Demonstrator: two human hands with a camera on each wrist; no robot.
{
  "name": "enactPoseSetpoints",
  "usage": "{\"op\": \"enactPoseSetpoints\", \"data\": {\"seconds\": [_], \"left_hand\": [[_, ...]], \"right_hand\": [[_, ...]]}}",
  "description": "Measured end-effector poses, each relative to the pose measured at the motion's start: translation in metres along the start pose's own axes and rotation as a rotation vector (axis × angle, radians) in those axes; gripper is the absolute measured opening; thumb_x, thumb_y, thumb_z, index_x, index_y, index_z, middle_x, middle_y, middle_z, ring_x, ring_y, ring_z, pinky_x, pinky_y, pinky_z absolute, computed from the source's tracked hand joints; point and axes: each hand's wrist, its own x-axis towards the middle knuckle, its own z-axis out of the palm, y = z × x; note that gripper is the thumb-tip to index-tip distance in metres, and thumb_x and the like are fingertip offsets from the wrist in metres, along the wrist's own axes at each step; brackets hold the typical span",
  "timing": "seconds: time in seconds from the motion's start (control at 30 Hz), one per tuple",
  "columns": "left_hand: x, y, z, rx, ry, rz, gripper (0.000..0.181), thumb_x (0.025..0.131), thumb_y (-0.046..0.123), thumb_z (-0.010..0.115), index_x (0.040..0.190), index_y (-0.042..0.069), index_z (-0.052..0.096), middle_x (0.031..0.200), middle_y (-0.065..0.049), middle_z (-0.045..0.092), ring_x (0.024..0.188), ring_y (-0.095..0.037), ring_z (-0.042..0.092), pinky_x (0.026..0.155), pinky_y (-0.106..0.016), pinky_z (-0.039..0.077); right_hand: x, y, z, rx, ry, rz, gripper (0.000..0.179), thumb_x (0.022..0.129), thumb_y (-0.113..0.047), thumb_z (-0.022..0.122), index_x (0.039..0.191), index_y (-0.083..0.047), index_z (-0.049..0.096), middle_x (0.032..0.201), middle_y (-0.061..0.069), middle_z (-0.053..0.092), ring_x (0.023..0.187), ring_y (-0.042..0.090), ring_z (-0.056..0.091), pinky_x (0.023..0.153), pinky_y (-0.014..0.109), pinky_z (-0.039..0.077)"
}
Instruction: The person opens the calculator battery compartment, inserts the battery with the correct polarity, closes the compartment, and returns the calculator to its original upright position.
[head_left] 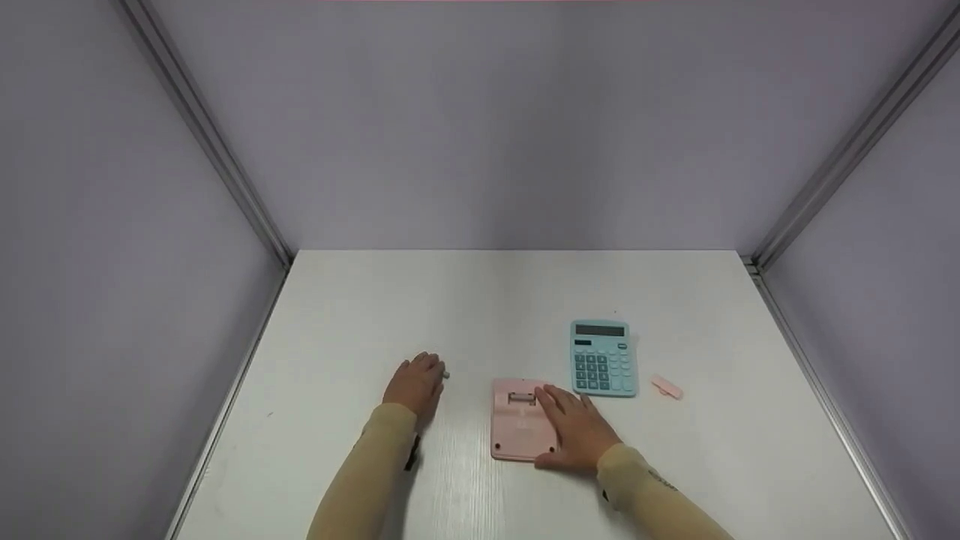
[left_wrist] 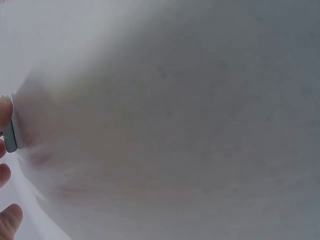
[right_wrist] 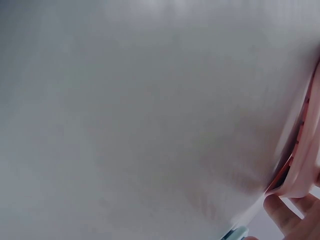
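A pink calculator [head_left: 517, 431] lies face down on the white table, its battery compartment [head_left: 522, 398] uncovered near the far end. My right hand [head_left: 576, 431] holds the calculator along its right side, with the thumb by the near edge. In the right wrist view, fingertips [right_wrist: 280, 212] meet the end of the calculator [right_wrist: 305, 160]. Left of the calculator, my left hand [head_left: 416, 386] is low over the table. Its fingers pinch a small grey battery [left_wrist: 10, 137], whose tip pokes out past the fingertips in the head view.
A blue calculator [head_left: 603, 360] lies face up beyond the right hand. Farther right is a small pink battery cover [head_left: 667, 387]. Grey panels [head_left: 517, 135] wall in the back and both sides of the table [head_left: 337, 300].
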Motion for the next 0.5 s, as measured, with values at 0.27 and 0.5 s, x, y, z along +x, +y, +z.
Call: {"op": "enactPoseSetpoints", "data": {"seconds": [0.27,0.5], "left_hand": [[0.0042,0.0016,0.0034,0.055,0.06,0.069,0.02,0.092,0.023,0.066,0.109,0.013,0.071,0.106,0.0,0.061,0.104,-0.019,0.057,0.098,-0.037,0.046],[0.0083,0.0072,-0.0028,0.178,0.032,0.127,0.015,0.082,0.01,0.074,0.094,0.018,0.076,0.092,0.002,0.065,0.088,-0.016,0.058,0.083,-0.029,0.051]], "right_hand": [[-0.0001,-0.0002,-0.0003,-0.003,0.014,-0.005,0.119,0.065,-0.082,0.06,0.156,-0.022,0.012,0.158,0.003,0.023,0.142,0.025,0.025,0.112,0.057,0.024],[0.0006,-0.0007,-0.0035,-0.006,0.001,0.005,0.12,0.066,-0.081,0.061,0.156,-0.021,0.011,0.158,0.003,0.021,0.143,0.024,0.023,0.114,0.055,0.022]]}}
